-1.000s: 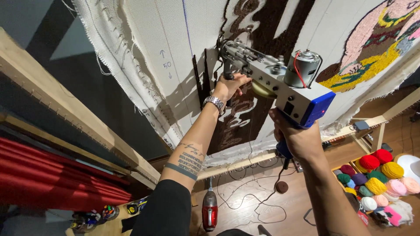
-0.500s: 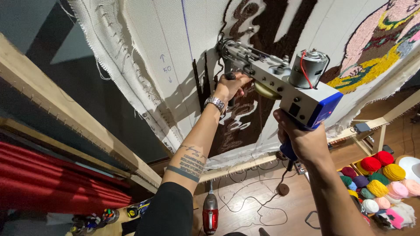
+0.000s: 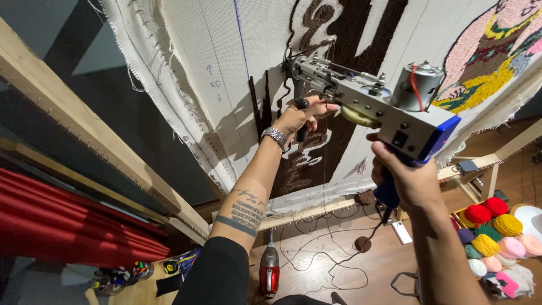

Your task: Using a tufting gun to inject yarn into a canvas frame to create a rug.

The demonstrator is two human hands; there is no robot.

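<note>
Risk: my left hand (image 3: 302, 113) clamps the tufting gun (image 3: 361, 101) front grip, right hand (image 3: 403, 181) its blue handle; tilted needle could rip the cloth (image 3: 226, 85).

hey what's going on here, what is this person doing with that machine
A person is working a tufting gun against a pale cloth stretched on a wooden frame. The right hand grips the blue rear handle, and the left hand holds the front grip near the needle, which is pressed to the cloth beside dark brown tufted areas. Balls of coloured yarn sit on the floor to the right.
</note>
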